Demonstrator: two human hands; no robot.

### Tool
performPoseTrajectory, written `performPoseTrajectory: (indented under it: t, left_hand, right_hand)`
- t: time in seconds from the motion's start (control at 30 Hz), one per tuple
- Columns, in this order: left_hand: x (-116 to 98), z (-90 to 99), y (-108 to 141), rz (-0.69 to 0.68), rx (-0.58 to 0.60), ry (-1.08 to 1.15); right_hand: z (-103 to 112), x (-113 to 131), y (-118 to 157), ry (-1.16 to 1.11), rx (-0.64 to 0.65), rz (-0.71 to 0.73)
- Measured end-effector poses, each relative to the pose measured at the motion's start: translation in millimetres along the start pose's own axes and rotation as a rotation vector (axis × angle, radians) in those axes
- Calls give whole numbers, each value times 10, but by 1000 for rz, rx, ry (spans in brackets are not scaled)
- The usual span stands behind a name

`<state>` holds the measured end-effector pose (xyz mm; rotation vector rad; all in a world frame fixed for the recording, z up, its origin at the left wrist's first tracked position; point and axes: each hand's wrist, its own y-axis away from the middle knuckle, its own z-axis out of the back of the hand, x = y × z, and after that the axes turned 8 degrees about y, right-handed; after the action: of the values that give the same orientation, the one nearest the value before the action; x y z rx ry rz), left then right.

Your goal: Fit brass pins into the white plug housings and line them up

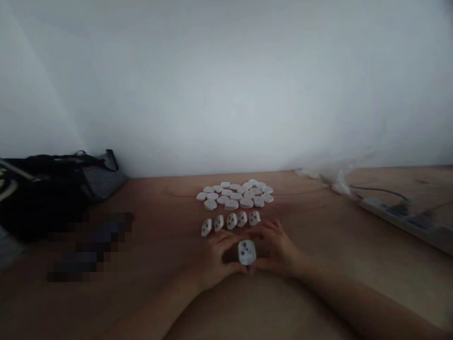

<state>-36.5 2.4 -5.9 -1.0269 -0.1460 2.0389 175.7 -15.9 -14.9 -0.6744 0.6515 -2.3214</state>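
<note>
Between my two hands is a small white rounded-square block [247,252] with several dark spots on its face; its exact kind is unclear. My left hand [220,257] curves around its left side, thumb at the lower edge. From the right, my right hand [278,248] bends its thumb and fingers around the other side. Just beyond my fingers, several similar spotted blocks [231,221] stand on edge in a row. Farther back, a cluster of white pieces [236,196] lies on the brown table [159,222], mostly with plain faces showing.
A black bag [42,189] with a mesh side stands at the left. Nearer, a pixelated patch hides something dark. On the right lie a white power strip [399,218] with a dark cable [380,190] and crumpled clear plastic [339,182]. A pale wall [233,94] rises behind the table.
</note>
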Motion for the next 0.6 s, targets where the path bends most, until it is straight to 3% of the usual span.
performPoseTrajectory:
  t: [0.17,0.33,0.5,0.6]
  left_hand:
    - [-43,-5,-4,-60,-37,-68]
    - [-62,44,-13,-53,-129,-174]
    - [-33,76,-7,-38,-162,-215]
    - [-36,78,-3,-41,-156,-213]
  right_hand:
    - [16,8,-6,-12,20,-16]
    - [103,-64,16,31,104,-129]
    - [141,-8,31,44,275,-78]
    - [105,55,22,30,308,-55]
